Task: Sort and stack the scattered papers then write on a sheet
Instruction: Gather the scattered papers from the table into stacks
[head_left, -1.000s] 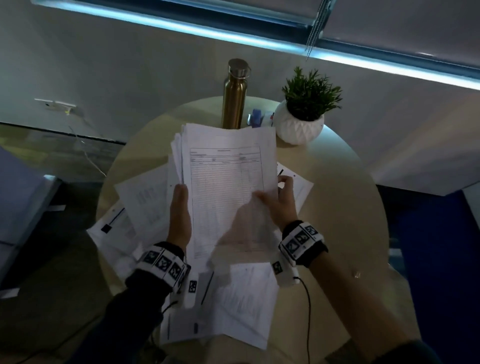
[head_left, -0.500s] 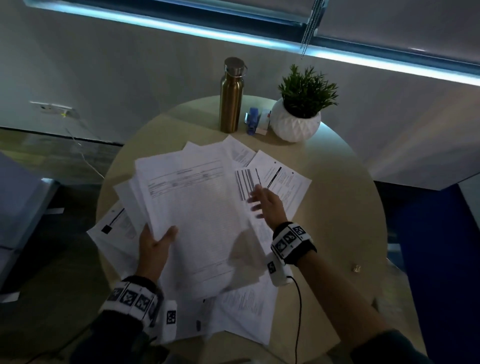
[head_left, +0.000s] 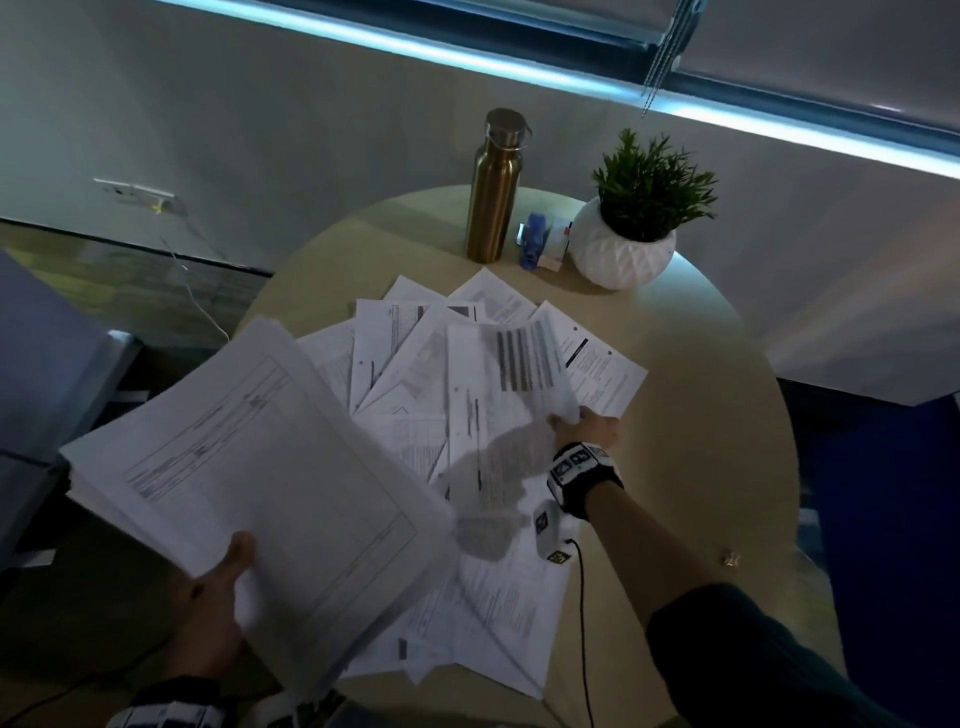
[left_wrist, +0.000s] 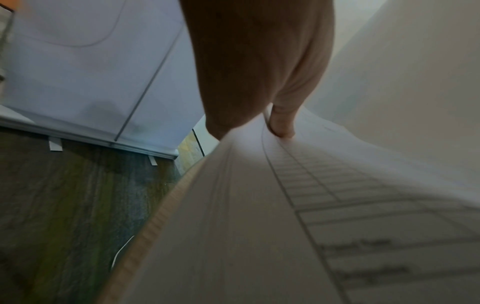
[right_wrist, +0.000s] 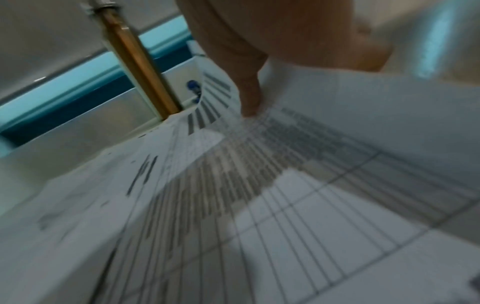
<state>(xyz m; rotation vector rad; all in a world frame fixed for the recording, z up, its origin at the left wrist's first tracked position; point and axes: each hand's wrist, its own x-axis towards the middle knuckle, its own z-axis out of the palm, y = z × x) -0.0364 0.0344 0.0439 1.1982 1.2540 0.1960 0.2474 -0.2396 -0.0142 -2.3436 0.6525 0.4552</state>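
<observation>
My left hand (head_left: 218, 587) grips a thick stack of white papers (head_left: 249, 467) by its near edge, thumb on top, held off the table's left side. In the left wrist view the thumb (left_wrist: 283, 123) presses on the top sheet (left_wrist: 285, 226) of the stack. My right hand (head_left: 587, 428) pinches the near edge of a sheet with dark bars (head_left: 524, 364) and lifts it off the scattered papers (head_left: 415, 374). From the right wrist camera a finger (right_wrist: 250, 96) lies on that barred sheet (right_wrist: 233, 174). More loose sheets (head_left: 483, 613) lie at the table's near side.
The round wooden table (head_left: 701, 415) carries a gold bottle (head_left: 493, 187), a small blue object (head_left: 535, 239) and a potted plant in a white pot (head_left: 623, 249) at the back. A small metallic item (head_left: 730, 558) lies near the right edge. A grey cabinet (head_left: 36, 364) stands left.
My left hand has swung the stack down and out to the left. My right hand left the stack, reached onto the scattered papers and picked up the edge of the barred sheet.
</observation>
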